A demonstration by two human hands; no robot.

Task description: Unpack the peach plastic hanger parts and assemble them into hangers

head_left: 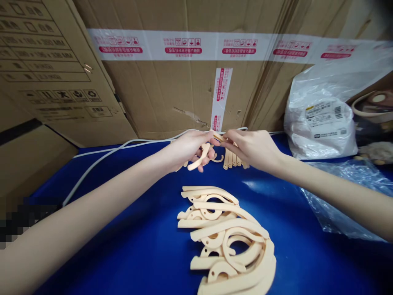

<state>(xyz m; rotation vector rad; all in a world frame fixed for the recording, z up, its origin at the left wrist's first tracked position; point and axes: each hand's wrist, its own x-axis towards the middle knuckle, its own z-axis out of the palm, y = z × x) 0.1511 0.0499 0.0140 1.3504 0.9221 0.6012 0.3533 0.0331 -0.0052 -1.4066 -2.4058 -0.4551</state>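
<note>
My left hand point(201, 149) is closed around a beige curved hanger hook point(201, 157) that hangs below its fingers. Its fingertips also pinch one end of a slim beige hanger arm point(218, 137). At the other end of this arm, my right hand point(250, 147) grips with thumb and fingers. Just under my right hand lie several straight beige hanger arms point(231, 159) side by side. Another small hook point(219, 159) rests beside them, partly hidden by my left hand. Closer to me, a pile of folded beige plastic hangers point(233, 237) overlaps on the blue table surface point(147, 246).
Large cardboard boxes point(172, 86) stand along the back and left. A white cable point(92, 170) runs along the far edge. On the right are a white plastic bag point(321, 119) with labels and a clear plastic sheet point(334, 200) under my right forearm.
</note>
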